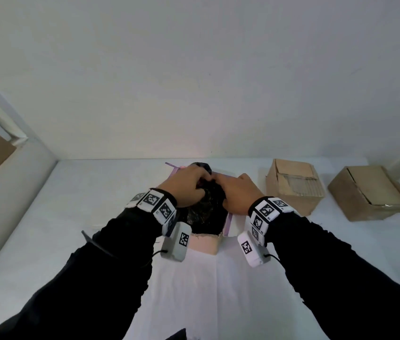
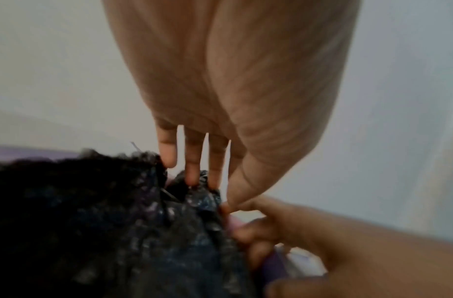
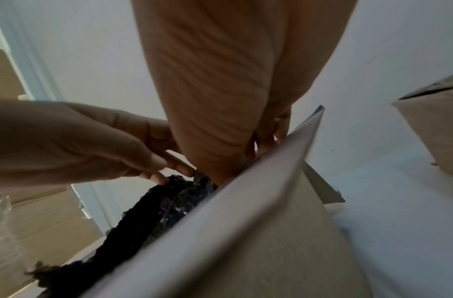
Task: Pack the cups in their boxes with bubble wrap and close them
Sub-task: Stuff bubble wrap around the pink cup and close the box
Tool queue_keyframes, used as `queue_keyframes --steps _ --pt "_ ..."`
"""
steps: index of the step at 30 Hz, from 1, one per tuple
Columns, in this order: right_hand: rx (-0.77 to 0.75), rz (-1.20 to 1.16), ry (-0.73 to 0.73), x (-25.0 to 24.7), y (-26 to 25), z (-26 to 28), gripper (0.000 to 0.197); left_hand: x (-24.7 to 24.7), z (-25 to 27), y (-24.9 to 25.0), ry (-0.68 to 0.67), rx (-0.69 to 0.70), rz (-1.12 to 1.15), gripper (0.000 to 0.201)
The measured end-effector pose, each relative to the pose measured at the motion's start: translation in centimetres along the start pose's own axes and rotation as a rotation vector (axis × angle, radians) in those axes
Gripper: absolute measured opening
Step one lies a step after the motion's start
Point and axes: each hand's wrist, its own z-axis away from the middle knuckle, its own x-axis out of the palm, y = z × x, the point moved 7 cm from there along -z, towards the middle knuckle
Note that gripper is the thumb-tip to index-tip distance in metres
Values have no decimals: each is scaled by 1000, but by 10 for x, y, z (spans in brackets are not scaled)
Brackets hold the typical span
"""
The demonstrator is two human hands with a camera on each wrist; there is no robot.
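Note:
A bundle of black bubble wrap (image 1: 206, 214) sits in a pale box (image 1: 206, 247) with purple-edged flaps at the middle of the table. My left hand (image 1: 189, 185) pinches the top of the wrap (image 2: 92, 221), fingertips (image 2: 192, 177) dug into its folds. My right hand (image 1: 233, 190) meets it from the right, fingers curled on the wrap beside the box's raised right flap (image 3: 245, 221). In the right wrist view the wrap (image 3: 169, 201) lies between that flap and my left hand (image 3: 92, 145). No cup shows; the wrap hides whatever it holds.
Two closed brown cardboard boxes (image 1: 294, 185) (image 1: 368, 192) stand at the back right of the white table (image 1: 71, 192). A white wall runs along the back and left. Something clear and crinkled (image 3: 1, 211) shows at the left edge of the right wrist view.

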Motion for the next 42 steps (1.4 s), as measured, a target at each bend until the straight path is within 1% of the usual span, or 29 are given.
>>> queue_keyframes --steps 1,2,4,5,6,8,9,11,13,15,17,18,19,21,24,26,29,31,33,35,37,38,40,42 --pt "10 -6 -16 2 0 -1 68 0 -5 -6 4 -7 -102 47" --pt "22 8 -44 5 1 -2 73 4 -8 -12 -27 -33 -190 52" --pt "57 65 -111 12 3 -5 76 14 -13 -24 -95 -92 -265 59" --pt "74 93 -141 16 4 -8 76 16 -14 -29 -104 -114 -286 61" --pt "88 117 -174 19 5 -10 73 19 -15 -34 -106 -132 -319 62" --pt "101 170 -227 23 4 -14 61 23 -18 -40 -114 -159 -385 62" --pt "100 195 -244 25 3 -15 54 24 -19 -42 -127 -169 -422 63" --pt "95 207 -258 27 4 -15 48 28 -21 -43 -154 -177 -455 68" --pt "68 196 -238 23 6 -15 45 26 -22 -42 -170 -181 -429 68" --pt "26 203 -172 12 9 -16 43 21 -22 -44 -170 -180 -355 63" --pt "-4 234 -103 -3 16 -18 42 14 -17 -41 -149 -143 -209 63" --pt "-14 257 -80 -9 20 -19 42 9 -13 -39 -131 -110 -165 62" --pt "-14 273 -67 -13 25 -19 41 3 -9 -36 -96 -74 -180 59" --pt "13 260 -45 -18 32 -18 39 -7 3 -35 -38 -30 -369 55" --pt "53 178 14 -20 27 -10 26 0 17 -45 -113 24 -591 59" --pt "64 85 34 -18 17 -2 20 10 23 -51 -113 83 -663 51" --pt "41 -48 36 -10 -1 10 16 16 30 -49 -1 166 -678 33" --pt "24 -195 38 -5 -12 17 11 20 39 -43 92 225 -682 24" --pt "29 -369 21 -1 -23 23 15 29 47 -32 156 282 -668 23" --pt "28 -480 -50 6 -33 29 29 42 52 -22 188 324 -630 29" --pt "29 -467 -158 18 -41 37 41 49 53 -18 210 336 -574 31" --pt "31 -429 -194 25 -43 42 42 49 53 -18 211 342 -562 31" --pt "38 -360 -216 34 -46 49 36 49 52 -21 179 347 -591 29" --pt "36 -303 -208 37 -49 55 29 52 49 -24 110 345 -654 28"
